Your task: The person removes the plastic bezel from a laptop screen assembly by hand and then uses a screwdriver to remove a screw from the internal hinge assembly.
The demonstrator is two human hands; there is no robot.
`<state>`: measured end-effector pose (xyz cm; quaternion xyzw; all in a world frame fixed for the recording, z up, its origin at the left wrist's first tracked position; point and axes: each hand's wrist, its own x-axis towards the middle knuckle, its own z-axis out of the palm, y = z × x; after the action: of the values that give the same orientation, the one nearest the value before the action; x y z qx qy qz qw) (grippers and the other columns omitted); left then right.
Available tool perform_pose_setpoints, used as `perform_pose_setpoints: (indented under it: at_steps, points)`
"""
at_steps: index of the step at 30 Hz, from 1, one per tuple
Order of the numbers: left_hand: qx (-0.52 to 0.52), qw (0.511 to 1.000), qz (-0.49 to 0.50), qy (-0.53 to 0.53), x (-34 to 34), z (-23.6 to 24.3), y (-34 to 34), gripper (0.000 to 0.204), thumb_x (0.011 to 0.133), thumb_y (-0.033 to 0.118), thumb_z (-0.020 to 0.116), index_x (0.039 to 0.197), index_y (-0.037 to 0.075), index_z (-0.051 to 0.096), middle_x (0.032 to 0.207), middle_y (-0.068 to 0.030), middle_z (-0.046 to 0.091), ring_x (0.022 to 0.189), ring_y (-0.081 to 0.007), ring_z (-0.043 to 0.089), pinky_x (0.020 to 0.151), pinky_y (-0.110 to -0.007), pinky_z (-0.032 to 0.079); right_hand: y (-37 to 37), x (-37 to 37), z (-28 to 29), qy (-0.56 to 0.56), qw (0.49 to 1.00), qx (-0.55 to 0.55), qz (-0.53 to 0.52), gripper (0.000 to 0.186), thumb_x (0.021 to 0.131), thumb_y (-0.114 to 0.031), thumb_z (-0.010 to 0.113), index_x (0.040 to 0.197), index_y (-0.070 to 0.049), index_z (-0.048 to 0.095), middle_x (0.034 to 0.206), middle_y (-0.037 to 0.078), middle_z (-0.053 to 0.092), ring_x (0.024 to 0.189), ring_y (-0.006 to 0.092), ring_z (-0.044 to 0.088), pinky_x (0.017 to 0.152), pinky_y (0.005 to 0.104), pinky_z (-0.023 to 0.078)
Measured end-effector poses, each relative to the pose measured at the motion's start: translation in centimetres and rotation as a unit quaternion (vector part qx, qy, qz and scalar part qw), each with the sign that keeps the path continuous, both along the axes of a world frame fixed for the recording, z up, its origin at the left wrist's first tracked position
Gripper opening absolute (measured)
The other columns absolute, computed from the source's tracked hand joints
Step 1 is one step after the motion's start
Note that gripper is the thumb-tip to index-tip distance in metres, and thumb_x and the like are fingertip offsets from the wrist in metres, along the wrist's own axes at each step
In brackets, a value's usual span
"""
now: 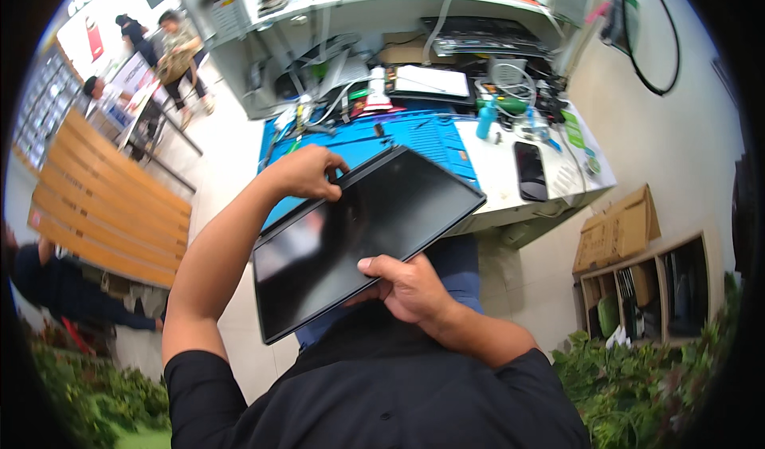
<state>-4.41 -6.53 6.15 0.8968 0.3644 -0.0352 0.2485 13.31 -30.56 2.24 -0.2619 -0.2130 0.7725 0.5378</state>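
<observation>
A dark laptop screen panel [374, 218] is held tilted over my lap, its upper corner reaching over the blue work mat [436, 138] on the desk. My left hand [312, 174] is closed on the panel's upper edge, along a dark strip, with the fingertips bent over it. Below, my right hand [410, 290] grips the lower edge, thumb on the glossy face and fingers underneath, partly hidden.
The desk [570, 182] holds a phone [530, 171], blue bottle [484, 120], tools, cables and a stacked laptop [486, 35]. Right: cardboard [606, 230] atop a cubby shelf [641, 290], plants [598, 377]. Left: wooden slatted bench [107, 198] and several other people [179, 58].
</observation>
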Motion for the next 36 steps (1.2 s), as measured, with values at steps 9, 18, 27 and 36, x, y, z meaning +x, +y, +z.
perform_pose_setpoints:
  at_steps: [9,18,27,36]
  points:
    - [-0.094,0.944,0.009,-0.317,16.8,3.2,2.1,0.054,0.091,0.019,0.088,0.136,-0.004,0.067,0.105,-0.0104,0.079,0.087,-0.0182,0.075,0.082,-0.034,0.062,-0.3,-0.2,-5.2,0.055,0.997,-0.016,-0.059,0.033,0.103,0.001,0.061,0.135,0.001,0.061,0.121,0.014,0.072,0.103,0.0305,0.077,0.079,0.0486,0.071]
    - [-0.035,0.966,0.016,-0.256,29.6,-5.7,7.6,0.1,0.071,0.037,0.103,0.153,0.003,0.059,0.135,-0.0192,0.072,0.122,-0.0303,0.072,0.107,-0.04,0.057,-0.1,0.8,-5.3,0.072,0.997,-0.008,-0.011,0.032,0.106,-0.005,0.065,0.136,0.002,0.056,0.122,0.011,0.065,0.109,0.0265,0.071,0.081,0.0462,0.073]
    - [0.038,0.941,0.002,-0.335,28.9,-3.4,4.7,0.056,0.098,0.032,0.08,0.141,0.0,0.065,0.116,-0.0198,0.076,0.106,-0.031,0.074,0.098,-0.042,0.057,-0.3,1.1,-5.2,0.056,0.998,-0.018,-0.016,0.026,0.106,-0.007,0.067,0.129,0.003,0.057,0.117,0.012,0.065,0.105,0.025,0.071,0.083,0.0453,0.072]
    - [0.059,0.976,0.004,-0.211,6.9,-1.3,-0.2,0.054,0.088,0.03,0.088,0.134,0.007,0.071,0.107,-0.0136,0.077,0.089,-0.0225,0.074,0.083,-0.037,0.059,0.2,1.1,-7.5,-0.021,0.999,0.037,-0.017,0.023,0.106,-0.009,0.067,0.126,0.001,0.059,0.115,0.009,0.066,0.103,0.0205,0.07,0.085,0.0418,0.07]
